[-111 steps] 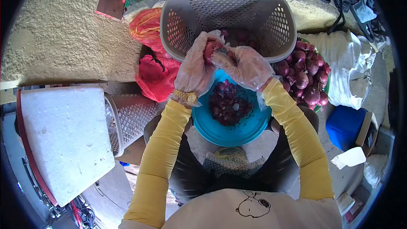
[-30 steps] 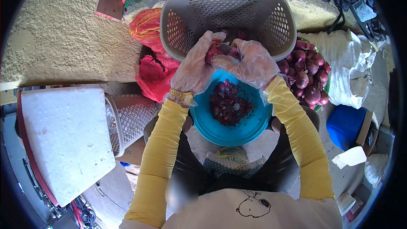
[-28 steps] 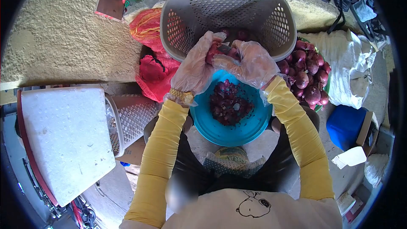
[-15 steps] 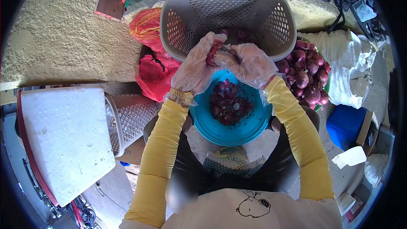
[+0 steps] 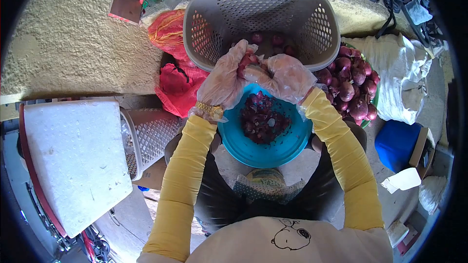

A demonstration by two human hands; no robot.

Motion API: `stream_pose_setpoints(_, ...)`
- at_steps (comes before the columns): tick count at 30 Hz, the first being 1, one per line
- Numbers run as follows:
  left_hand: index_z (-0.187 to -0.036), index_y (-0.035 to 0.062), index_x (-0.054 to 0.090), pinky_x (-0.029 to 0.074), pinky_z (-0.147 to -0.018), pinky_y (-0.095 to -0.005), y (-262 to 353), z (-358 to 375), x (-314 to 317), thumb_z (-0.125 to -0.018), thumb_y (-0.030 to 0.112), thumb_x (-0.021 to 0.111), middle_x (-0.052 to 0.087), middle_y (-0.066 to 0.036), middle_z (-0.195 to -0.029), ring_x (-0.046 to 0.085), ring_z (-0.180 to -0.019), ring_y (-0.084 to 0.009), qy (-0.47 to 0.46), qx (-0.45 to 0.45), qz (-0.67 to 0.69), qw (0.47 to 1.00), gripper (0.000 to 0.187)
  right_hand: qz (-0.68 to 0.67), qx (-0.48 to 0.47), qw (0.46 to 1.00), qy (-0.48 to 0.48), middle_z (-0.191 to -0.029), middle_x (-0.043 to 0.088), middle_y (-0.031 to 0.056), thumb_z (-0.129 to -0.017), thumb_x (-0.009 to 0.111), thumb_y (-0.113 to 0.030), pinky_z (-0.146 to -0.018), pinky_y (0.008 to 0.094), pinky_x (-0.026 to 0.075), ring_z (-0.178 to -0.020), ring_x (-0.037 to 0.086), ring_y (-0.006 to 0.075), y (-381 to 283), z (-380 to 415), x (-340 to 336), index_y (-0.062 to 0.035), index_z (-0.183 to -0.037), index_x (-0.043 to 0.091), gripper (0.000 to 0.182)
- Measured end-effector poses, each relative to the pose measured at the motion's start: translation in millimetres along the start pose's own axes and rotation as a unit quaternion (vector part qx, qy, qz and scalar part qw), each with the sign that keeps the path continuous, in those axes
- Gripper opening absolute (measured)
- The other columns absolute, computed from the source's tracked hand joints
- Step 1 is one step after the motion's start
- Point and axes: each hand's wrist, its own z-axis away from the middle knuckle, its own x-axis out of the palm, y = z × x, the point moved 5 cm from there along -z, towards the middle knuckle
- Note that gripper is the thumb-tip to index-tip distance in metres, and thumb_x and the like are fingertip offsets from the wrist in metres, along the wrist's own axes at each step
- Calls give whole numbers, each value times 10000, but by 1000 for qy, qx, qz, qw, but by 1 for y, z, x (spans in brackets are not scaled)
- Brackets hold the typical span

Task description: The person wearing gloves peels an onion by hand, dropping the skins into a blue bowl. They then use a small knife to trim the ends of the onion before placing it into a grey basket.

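Concrete ledge (image 5: pixel 87 39): rough, left of the gray perforated basket (image 5: pixel 263 2) and behind it.
On the ledge: brown panel (image 5: pixel 124 1), left of the basket.
Gray floor (image 5: pixel 296 169): white sack (image 5: pixel 397 75), blue container (image 5: pixel 396 146), right of the basket.

Peelings (image 5: pixel 263 125) in basin (image 5: pixel 265 156) — basket (image 5: pixel 263 2) behind, onion pile (image 5: pixel 347 89) right.

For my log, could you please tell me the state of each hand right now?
Left hand: closed around a red onion.
Right hand: at the same onion; its grip cannot be told.
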Motion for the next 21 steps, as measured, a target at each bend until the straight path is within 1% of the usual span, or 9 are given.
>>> stream_pose_setpoints(1,-1218,-49,601,589,-889,-344,0,-1,-1,-1048,357,596,676,-146,-1071,676,-961,-234,16,13,0,1000,441,0,0,1000,0,-775,674,228,-964,577,-602,-689,518,506,-782,651,451,1,0,2,-32,-931,713,587)
stream_pose_setpoints(3,-1213,-40,600,590,-902,-350,3,-1,-4,-1043,360,605,669,-150,-1089,676,-977,-248,32,27,-1,999,435,88,-46,995,-15,-737,657,228,-956,580,-615,-679,520,509,-755,654,447,-1,2,7,-14,-857,686,618)
stream_pose_setpoints(6,-1207,-21,594,585,-932,-399,9,0,-6,-1036,386,610,647,-166,-1133,662,-1035,-292,19,3,23,1000,442,132,-77,987,-60,-739,657,231,-945,576,-643,-682,525,515,-747,659,444,-5,4,18,-13,-825,677,649)
stream_pose_setpoints(8,-1207,-13,588,572,-958,-466,13,1,-7,-1034,416,602,632,-183,-1153,650,-1070,-331,36,38,26,998,462,139,-77,984,-86,-751,659,238,-916,567,-700,-686,531,512,-743,658,449,-5,4,21,-16,-805,670,700)
stream_pose_setpoints(13,-1220,-20,580,555,-982,-510,18,4,-3,-1044,429,577,626,-199,-1171,641,-1094,-358,36,25,49,998,483,143,-110,983,-37,-761,661,217,-874,575,-755,-728,514,514,-772,667,436,-14,7,8,-33,-953,664,731)
stream_pose_setpoints(17,-1244,-37,569,544,-993,-518,18,2,-6,-1059,423,548,627,-212,-1169,636,-1107,-374,47,34,58,997,497,155,-96,982,-52,-770,669,204,-885,589,-727,-751,510,519,-798,675,426,-19,10,8,-45,-1030,662,700)
stream_pose_setpoints(19,-1253,-42,565,542,-996,-519,18,2,-6,-1061,422,543,628,-215,-1169,634,-1112,-380,51,35,59,996,503,127,-118,985,-1,-737,664,144,-861,696,-639,-679,486,491,-704,657,378,-16,10,10,-47,-1157,653,663)
stream_pose_setpoints(20,-1261,-47,562,540,-998,-519,19,3,-7,-1064,421,538,629,-218,-1170,633,-1116,-386,54,37,60,996,508,127,-118,985,-1,-737,664,144,-861,696,-639,-679,486,491,-704,657,378,-14,9,9,-47,-1157,653,663)
stream_pose_setpoints(21,-1261,-47,562,540,-998,-519,19,2,-7,-1064,421,538,629,-218,-1170,633,-1116,-386,54,36,60,996,508,118,-109,987,-23,-766,677,163,-873,652,-669,-732,488,510,-761,674,384,-12,7,9,-55,-1053,677,640)
